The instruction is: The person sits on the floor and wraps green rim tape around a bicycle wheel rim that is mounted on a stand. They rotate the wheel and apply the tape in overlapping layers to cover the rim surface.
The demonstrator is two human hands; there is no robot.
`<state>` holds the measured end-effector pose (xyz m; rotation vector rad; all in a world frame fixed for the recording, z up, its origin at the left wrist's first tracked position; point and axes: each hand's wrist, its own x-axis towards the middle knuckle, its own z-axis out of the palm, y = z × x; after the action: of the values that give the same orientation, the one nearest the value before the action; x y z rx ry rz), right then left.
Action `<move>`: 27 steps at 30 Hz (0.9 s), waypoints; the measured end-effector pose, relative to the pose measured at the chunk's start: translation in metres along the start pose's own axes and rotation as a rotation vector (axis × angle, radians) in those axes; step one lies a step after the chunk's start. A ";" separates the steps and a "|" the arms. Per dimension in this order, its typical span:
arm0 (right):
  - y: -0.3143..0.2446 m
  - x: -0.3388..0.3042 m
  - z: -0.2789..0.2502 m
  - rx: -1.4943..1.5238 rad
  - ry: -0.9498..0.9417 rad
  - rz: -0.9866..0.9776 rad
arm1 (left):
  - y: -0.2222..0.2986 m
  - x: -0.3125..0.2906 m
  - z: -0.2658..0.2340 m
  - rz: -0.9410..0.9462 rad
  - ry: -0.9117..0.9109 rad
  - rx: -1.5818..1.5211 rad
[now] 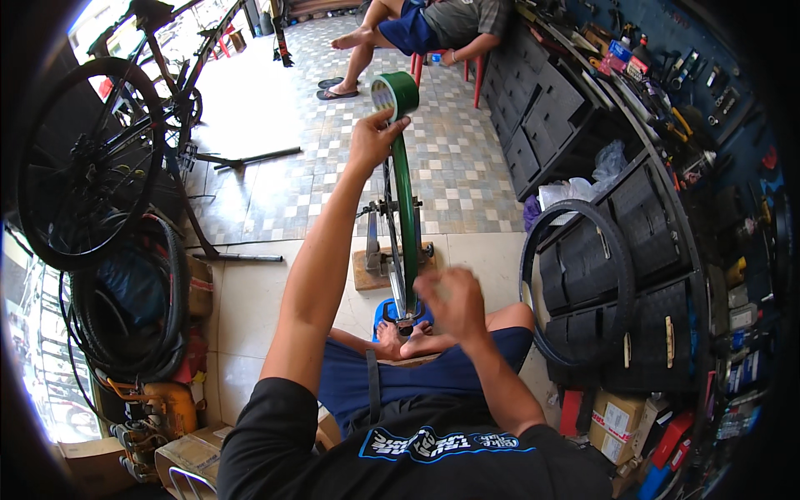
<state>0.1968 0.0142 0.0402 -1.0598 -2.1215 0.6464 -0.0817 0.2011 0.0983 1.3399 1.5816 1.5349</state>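
Note:
My left hand (372, 140) is stretched far forward and grips a roll of green tape (403, 93) at the top of a bicycle wheel. From the roll a green tape strip (405, 192) runs down along the rim toward me. The wheel, seen nearly edge-on, is held upright in a metal truing stand (377, 257) on a wooden block. My right hand (454, 302) is just right of the wheel's near lower part, bent at the wrist. Motion smears its fingers, so whether they touch the tape is unclear.
A bare tyre (575, 283) leans against black drawers at right. Tools hang along the blue wall (708, 50). At left are a bicycle (92, 158), stacked tyres (129, 292) and an orange compressor (162, 408). A seated person (417, 29) is at the far end.

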 end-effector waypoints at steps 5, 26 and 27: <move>-0.007 0.107 0.005 0.294 0.287 -0.045 | 0.006 -0.052 0.013 0.155 0.049 0.023; 0.022 0.073 0.074 0.914 -0.024 0.170 | 0.055 -0.154 0.000 0.255 -0.242 -0.047; 0.020 0.072 0.074 0.888 -0.040 0.166 | 0.059 -0.143 -0.001 0.188 -0.258 -0.115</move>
<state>0.1198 0.0746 0.0033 -0.7003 -1.4874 1.5061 -0.0170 0.0625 0.1197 1.5855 1.2215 1.4662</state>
